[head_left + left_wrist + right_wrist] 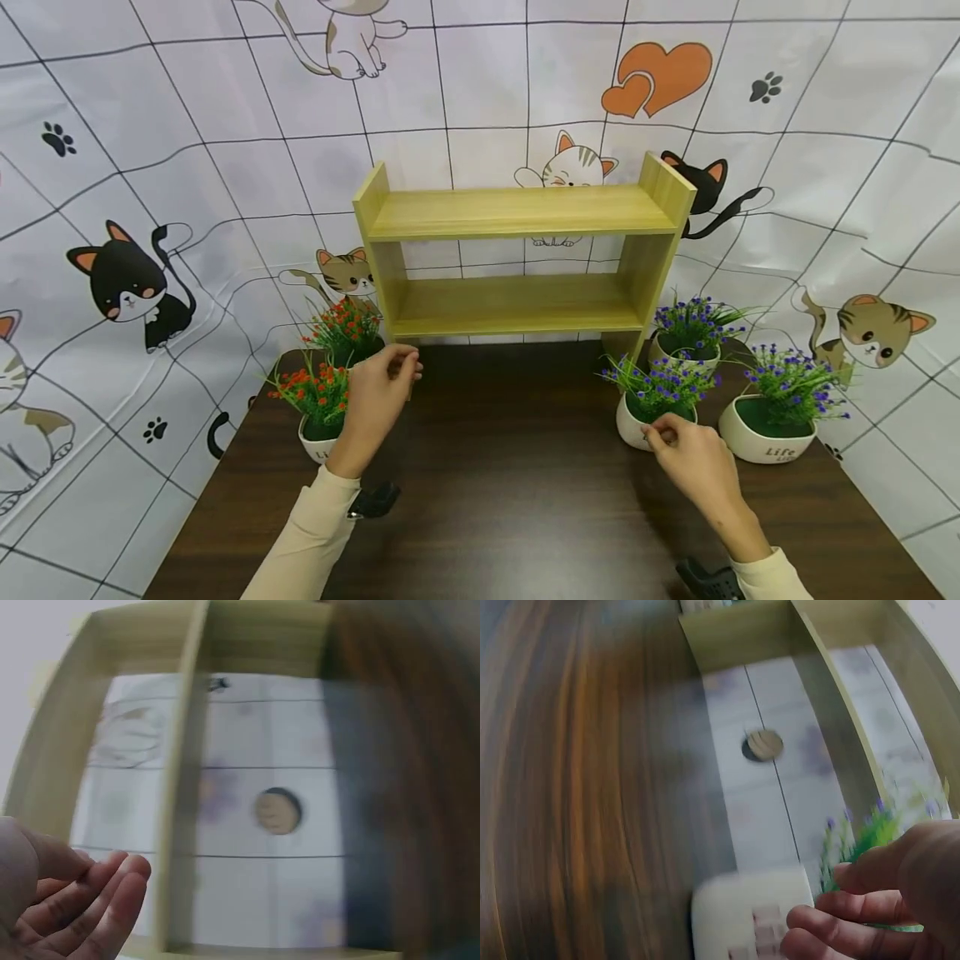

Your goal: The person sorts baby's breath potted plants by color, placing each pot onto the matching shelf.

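A two-tier wooden shelf (517,212) stands at the back of a dark wooden table. My left hand (378,396) is raised by the shelf's lower left side, fingers loosely bent and nothing between them. In the left wrist view, that hand's thumb and fingertips (135,870) come close together in front of the shelf. On the other side, my right hand (693,462) overlaps the front of a white pot (633,425) with purple flowers. The right wrist view has its loosely bent fingers (855,907) right by the white pot (735,907) and its green leaves.
Two orange-flowered plants, one in front (318,408) and one behind (348,333), stand left of the shelf. More purple-flowered pots stand at the right, one behind (686,354) and one nearer the edge (768,433). A cat-patterned tiled backdrop (487,92) hangs behind the table.
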`<state>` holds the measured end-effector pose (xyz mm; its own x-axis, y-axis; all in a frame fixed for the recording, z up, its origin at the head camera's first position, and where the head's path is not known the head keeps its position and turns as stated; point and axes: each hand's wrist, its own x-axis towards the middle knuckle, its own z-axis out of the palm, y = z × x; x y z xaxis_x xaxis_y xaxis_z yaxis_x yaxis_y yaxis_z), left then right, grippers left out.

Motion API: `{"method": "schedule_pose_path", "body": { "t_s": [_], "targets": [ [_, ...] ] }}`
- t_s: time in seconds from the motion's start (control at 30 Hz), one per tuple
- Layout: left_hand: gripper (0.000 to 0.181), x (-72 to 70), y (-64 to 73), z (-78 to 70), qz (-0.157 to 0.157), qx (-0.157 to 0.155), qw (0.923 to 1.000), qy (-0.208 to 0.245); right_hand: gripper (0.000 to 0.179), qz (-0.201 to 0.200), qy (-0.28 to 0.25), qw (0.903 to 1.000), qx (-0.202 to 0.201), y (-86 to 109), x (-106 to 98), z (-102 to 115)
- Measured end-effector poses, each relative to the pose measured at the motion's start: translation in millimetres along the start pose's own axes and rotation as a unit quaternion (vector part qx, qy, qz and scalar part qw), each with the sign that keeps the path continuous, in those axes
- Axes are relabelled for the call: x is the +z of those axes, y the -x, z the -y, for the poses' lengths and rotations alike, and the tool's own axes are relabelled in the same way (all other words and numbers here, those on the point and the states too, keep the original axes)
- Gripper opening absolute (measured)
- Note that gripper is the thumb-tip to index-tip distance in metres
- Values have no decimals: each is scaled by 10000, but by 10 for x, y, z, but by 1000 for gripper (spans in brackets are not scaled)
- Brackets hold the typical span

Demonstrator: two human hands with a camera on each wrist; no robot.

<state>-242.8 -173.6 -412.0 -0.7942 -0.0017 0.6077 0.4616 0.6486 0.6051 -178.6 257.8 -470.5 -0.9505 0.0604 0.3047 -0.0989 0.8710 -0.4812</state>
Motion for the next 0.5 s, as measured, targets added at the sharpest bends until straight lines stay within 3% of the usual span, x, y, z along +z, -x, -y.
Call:
{"method": "schedule_pose_path", "body": {
  "t_s": [0.13, 0.33, 0.5],
  "targets": [
    [15, -218, -178, -102, -166, -54, 9991, 384, 26, 28, 59, 9994, 335, 6, -132, -197],
    [17, -469, -451, -226, -578, 11, 9967, 574, 43, 304, -213, 9972, 655, -45, -227, -354],
    [20, -557, -652, -226, -886, -80, 9951, 424, 82, 562, -361, 9943, 827, -119, -194, -416]
  ]
}}
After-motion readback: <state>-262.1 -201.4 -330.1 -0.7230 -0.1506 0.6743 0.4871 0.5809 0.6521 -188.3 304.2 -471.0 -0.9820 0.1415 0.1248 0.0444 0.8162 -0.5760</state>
